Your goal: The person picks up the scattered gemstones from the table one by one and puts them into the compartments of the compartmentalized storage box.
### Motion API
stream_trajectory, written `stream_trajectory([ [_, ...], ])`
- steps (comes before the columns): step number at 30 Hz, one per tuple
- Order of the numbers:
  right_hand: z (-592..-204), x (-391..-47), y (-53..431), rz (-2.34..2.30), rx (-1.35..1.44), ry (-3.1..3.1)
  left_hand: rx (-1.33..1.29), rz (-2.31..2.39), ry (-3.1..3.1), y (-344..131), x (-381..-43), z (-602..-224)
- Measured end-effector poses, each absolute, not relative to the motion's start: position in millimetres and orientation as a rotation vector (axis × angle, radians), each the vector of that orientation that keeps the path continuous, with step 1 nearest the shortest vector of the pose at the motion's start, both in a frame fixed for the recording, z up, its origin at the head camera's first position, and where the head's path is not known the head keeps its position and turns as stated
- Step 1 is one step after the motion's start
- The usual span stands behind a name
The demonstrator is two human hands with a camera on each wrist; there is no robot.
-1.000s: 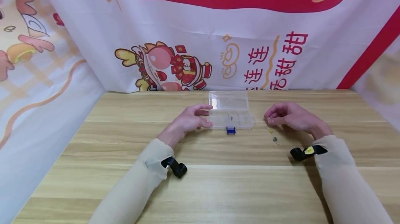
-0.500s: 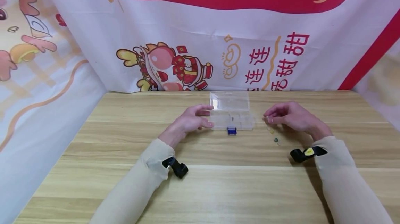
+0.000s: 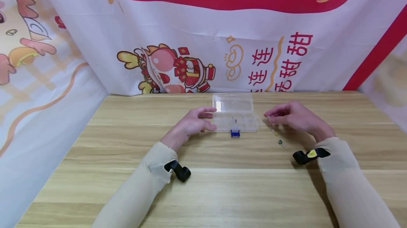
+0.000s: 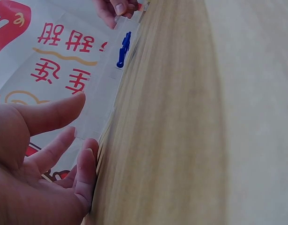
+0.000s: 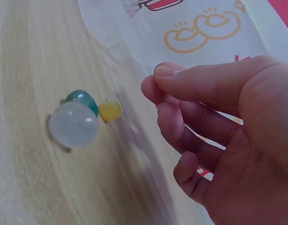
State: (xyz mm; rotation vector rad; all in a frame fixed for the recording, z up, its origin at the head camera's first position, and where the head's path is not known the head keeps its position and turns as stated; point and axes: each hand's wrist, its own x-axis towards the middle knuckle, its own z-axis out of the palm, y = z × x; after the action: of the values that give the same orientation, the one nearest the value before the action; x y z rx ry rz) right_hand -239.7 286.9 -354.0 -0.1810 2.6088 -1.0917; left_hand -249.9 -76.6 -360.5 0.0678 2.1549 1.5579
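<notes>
A clear plastic compartment box [image 3: 224,125] lies with its lid [image 3: 233,102] folded back and a blue latch [image 3: 235,134] at its front. One small dark piece [image 3: 236,121] sits inside. My left hand [image 3: 198,120] touches the box's left end, fingers and thumb spread and loosely bent. To the right of the box, my right hand [image 3: 294,116] pinches a small pale stone [image 3: 269,117] between thumb and fingertip; in the right wrist view the fingers mostly hide it. Below that hand lie a whitish stone [image 5: 73,124], a teal stone [image 5: 83,98] and a yellow stone [image 5: 110,110].
The wooden table [image 3: 222,192] runs back to a printed white and red cloth [image 3: 190,26] close behind the lid. Cloth walls also stand at both sides. Black wrist cameras [image 3: 178,170] jut from both sleeves.
My right hand has lifted slightly and shifted left toward the box, the pale stone between its fingertips. My left hand and the box stay as they were.
</notes>
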Motion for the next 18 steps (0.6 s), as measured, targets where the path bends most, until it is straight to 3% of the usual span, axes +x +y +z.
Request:
stream_trajectory([
  [18, -346, -238, 275, -1.076, -0.245, 2.682, 0.063, 1.569, 2.142, -76, -249, -360],
])
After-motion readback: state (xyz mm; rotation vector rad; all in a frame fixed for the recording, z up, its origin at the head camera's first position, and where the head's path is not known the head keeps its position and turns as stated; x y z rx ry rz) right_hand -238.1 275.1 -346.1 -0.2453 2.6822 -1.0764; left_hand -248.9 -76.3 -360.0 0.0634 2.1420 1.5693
